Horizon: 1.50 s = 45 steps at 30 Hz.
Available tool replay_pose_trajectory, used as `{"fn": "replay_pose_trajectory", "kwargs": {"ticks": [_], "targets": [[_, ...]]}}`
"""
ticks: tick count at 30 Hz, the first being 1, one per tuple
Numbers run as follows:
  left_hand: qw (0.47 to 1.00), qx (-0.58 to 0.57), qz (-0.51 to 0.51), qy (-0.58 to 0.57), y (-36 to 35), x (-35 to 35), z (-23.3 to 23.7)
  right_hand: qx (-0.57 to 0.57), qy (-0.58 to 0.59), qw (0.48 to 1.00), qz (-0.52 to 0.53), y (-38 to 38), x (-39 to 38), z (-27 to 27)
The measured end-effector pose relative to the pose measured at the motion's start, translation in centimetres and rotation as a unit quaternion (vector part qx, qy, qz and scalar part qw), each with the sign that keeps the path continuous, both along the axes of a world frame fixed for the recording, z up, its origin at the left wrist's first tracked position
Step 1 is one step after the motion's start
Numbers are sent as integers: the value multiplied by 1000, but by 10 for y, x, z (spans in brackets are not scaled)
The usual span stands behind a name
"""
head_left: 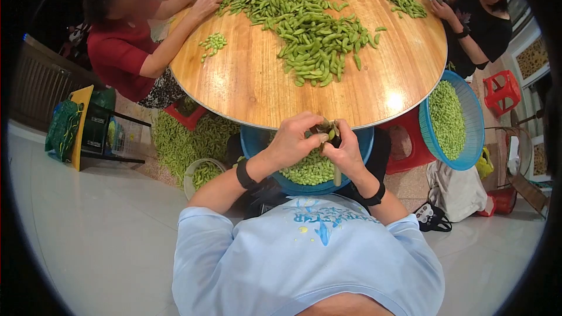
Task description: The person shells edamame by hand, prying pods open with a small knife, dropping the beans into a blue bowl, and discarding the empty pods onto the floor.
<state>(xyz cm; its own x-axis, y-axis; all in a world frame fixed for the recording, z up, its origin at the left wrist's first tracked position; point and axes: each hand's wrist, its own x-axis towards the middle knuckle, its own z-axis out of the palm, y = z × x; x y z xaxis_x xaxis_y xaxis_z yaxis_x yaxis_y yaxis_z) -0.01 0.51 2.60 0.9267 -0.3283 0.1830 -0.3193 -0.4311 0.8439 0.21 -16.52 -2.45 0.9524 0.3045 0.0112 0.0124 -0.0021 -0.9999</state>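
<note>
My left hand (293,141) and my right hand (348,151) meet just below the near edge of the round table, fingertips pinched together. Between them is a small green bean pod (332,134), held by both hands and mostly covered by the fingers. Dark coverings or stains show at the fingertips. Directly beneath sits a blue basin (367,143) at my lap, with shelled green beans (310,171) inside. On the wooden tabletop (246,85), a large heap of green pods (316,47) spreads from the far side toward me.
A person in red (120,41) works at the left beside a small bean pile (213,44); another in black (483,23) sits at the right. A blue basket (477,140) of beans stands right of a red stool (407,143). Pods (187,143) cover the floor at left.
</note>
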Motion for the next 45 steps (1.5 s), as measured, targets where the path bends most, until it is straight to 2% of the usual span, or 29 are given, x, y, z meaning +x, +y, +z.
{"fn": "replay_pose_trajectory", "kwargs": {"ticks": [2,4,8,10,12,14,16,18,20,23,28,31,34,39,45], "targets": [[1000,-12,-14,-18,-2,1,-1,-17,8,1000,0,-4,0,6],[993,-13,3,113,-4,0,0,-33,16,999,3,-6,-1,7],[980,-60,-16,188,-1,3,-6,-48,44,998,16,-4,-5,7],[950,-131,-76,272,5,6,-4,-58,38,997,23,-6,-7,11],[917,-164,-110,346,10,4,4,-28,91,992,78,-8,-10,21],[913,-172,-114,353,16,0,-6,-21,98,990,99,-9,-15,27],[928,-122,-103,337,17,-5,-10,-24,117,986,117,-10,-21,22],[924,-164,-115,324,16,-11,-16,8,131,983,127,-8,-28,19],[915,-184,-85,350,17,-17,-15,5,122,981,148,-5,-34,20],[907,-254,-19,336,20,-17,-25,42,104,990,82,-3,-37,9],[918,-248,-36,307,18,-19,-32,77,85,990,87,1,-40,9],[928,-252,-9,275,12,-19,-37,64,53,992,98,-1,-37,9],[910,-278,8,307,11,-18,-35,116,97,985,89,0,-36,11],[938,-249,20,241,8,-18,-30,152,134,978,53,1,-39,15],[931,-297,14,210,3,-22,-29,124,97,986,57,-3,-30,8]]}}
